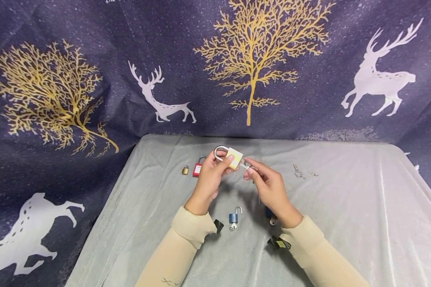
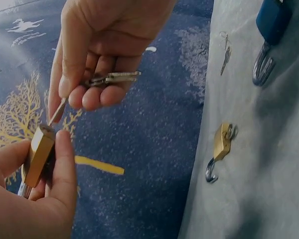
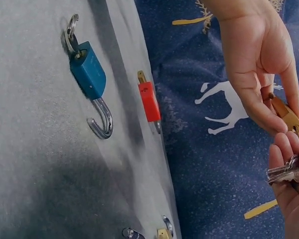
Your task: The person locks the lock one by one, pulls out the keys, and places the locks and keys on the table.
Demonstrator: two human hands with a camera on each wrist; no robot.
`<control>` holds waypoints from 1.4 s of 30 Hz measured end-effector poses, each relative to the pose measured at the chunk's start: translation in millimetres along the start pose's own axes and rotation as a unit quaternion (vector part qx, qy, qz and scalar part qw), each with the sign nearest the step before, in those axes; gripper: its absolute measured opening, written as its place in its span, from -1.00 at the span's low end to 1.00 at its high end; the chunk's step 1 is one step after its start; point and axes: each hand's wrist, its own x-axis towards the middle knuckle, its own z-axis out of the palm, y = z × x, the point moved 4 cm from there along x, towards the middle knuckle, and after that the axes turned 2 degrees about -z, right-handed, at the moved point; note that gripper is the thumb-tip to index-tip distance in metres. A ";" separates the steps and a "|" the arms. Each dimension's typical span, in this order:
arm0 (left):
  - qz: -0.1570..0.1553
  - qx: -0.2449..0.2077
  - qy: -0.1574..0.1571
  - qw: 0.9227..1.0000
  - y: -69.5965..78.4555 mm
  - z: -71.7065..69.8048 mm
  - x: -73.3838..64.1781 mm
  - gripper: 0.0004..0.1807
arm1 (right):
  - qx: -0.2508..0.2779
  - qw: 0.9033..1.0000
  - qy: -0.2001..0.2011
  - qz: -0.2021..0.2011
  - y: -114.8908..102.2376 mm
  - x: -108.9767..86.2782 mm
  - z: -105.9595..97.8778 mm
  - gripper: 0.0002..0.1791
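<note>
In the head view, my left hand grips a brass padlock by its body, its silver shackle pointing left. My right hand pinches a key at the end opposite the shackle. The left wrist view shows the key's blade meeting the base of the padlock; how far in it sits, I cannot tell. More keys on the same bunch lie against the curled fingers of the right hand. In the right wrist view, these keys hang below the padlock.
On the grey cloth lie a red padlock, a small brass padlock and a blue padlock with keys in it. Another blue padlock is partly behind the right wrist. Loose keys lie at the right. A patterned curtain hangs behind.
</note>
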 end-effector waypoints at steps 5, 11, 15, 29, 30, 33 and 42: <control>0.000 0.008 0.003 1.000 2.3 -1.3 2.6 -0.85 | -0.024 1.000 -0.001 0.012 1.4 2.1 -3.2 -0.67; -0.017 0.016 0.008 1.000 1.9 -6.1 6.8 -0.83 | -0.072 0.997 0.009 0.040 4.3 5.1 -9.6 -0.69; -0.022 0.047 0.020 0.998 3.7 -14.1 8.1 -0.82 | -0.066 0.995 0.005 0.069 8.2 6.4 -11.9 -0.70; -0.047 0.117 0.045 0.991 8.0 -54.8 7.2 -0.74 | -0.118 0.988 -0.023 0.094 21.3 1.4 -29.3 -0.74; -0.051 0.129 0.047 0.989 8.5 -59.2 6.6 -0.73 | -0.127 0.987 -0.024 0.100 22.0 0.9 -31.4 -0.75; -0.060 0.156 0.048 0.985 9.8 -72.4 4.0 -0.69 | -0.149 0.981 -0.029 0.117 23.4 -0.5 -37.8 -0.76; -0.077 0.231 0.037 0.969 5.5 -108.1 -7.8 -0.66 | -0.180 0.977 -0.040 0.109 28.4 -4.9 -54.9 -0.78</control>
